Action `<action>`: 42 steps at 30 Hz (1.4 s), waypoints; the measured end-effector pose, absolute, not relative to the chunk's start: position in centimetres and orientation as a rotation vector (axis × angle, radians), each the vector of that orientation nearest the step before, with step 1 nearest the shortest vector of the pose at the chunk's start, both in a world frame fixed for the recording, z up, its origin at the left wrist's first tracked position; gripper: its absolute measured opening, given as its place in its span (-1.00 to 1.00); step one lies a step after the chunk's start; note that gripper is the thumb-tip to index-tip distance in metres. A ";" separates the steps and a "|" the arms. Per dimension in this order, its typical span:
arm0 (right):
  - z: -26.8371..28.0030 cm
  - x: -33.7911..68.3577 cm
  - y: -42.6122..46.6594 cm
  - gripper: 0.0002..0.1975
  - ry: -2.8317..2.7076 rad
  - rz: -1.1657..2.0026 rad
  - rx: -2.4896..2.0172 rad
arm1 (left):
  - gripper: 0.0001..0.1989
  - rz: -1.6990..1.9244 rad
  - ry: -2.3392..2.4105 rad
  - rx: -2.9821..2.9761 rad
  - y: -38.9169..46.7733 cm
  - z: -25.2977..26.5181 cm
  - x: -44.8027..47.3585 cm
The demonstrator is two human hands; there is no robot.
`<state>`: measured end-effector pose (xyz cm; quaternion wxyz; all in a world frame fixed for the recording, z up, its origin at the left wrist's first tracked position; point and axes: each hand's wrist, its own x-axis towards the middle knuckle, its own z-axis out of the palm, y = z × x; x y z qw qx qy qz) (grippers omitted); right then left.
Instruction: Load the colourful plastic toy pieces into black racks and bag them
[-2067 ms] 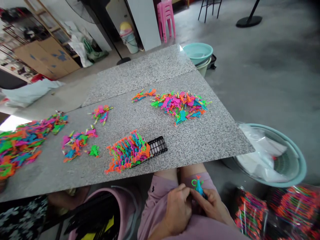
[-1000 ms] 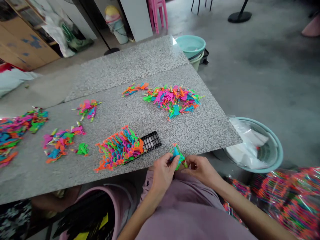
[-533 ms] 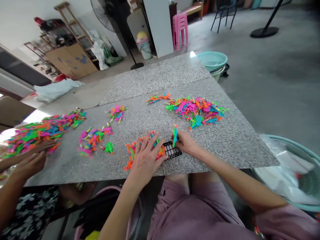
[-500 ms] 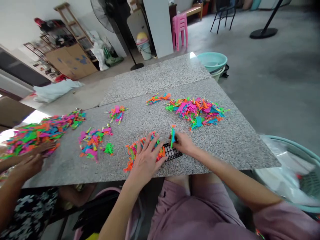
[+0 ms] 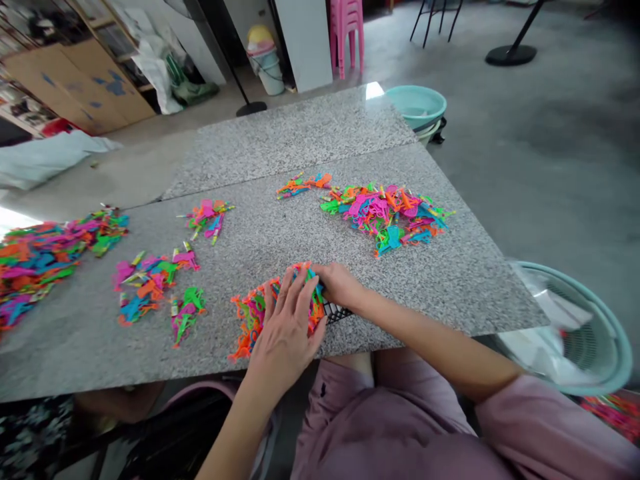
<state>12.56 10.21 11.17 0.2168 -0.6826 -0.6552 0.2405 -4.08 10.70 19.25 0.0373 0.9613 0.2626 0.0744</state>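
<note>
A black grid rack (image 5: 337,314) lies near the table's front edge. Small bright plastic pieces (image 5: 247,321), shaped rather like toy pistols, stand packed side by side along it in orange, green, pink and blue. My left hand (image 5: 283,330) rests on top of this row with its fingers stretched out. At the row's right end, my right hand (image 5: 341,285) is closed, pressing a blue-green piece against the others; its fingertips are partly hidden. A few bare cells of the rack show below the right wrist.
A mixed pile of pieces (image 5: 390,217) lies beyond my right hand, with small clusters (image 5: 145,283) to the left and a larger heap (image 5: 45,257) at far left. The granite table (image 5: 480,293) ends at right beside a green basin (image 5: 600,333). Pink stools (image 5: 347,33) stand behind.
My right hand has carried the blue-green piece left and down to the row's end. My left hand stays on the row. The view has shifted, and the co-worker's hands at left have gone out of sight.
</note>
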 end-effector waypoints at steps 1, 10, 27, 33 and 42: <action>11.2 12.6 10.3 -0.64 -1.818 0.662 -1.888 | -0.44 0.225 0.792 2.970 10.7 19.3 -4.0; 10.6 13.1 11.6 -0.89 -1.769 0.782 -1.775 | -0.51 0.316 0.573 3.119 11.4 18.9 -4.2; 11.5 30.8 2.3 -0.75 -1.851 0.076 -2.353 | -0.56 0.337 0.597 3.087 12.0 17.7 -4.3; 9.9 23.3 -0.3 -0.83 -1.244 0.864 -1.805 | -0.54 0.234 0.659 3.036 11.2 18.3 -3.9; 8.9 11.8 2.3 -0.86 -1.297 0.919 -1.838 | -0.49 0.172 0.685 2.962 10.7 18.7 -3.8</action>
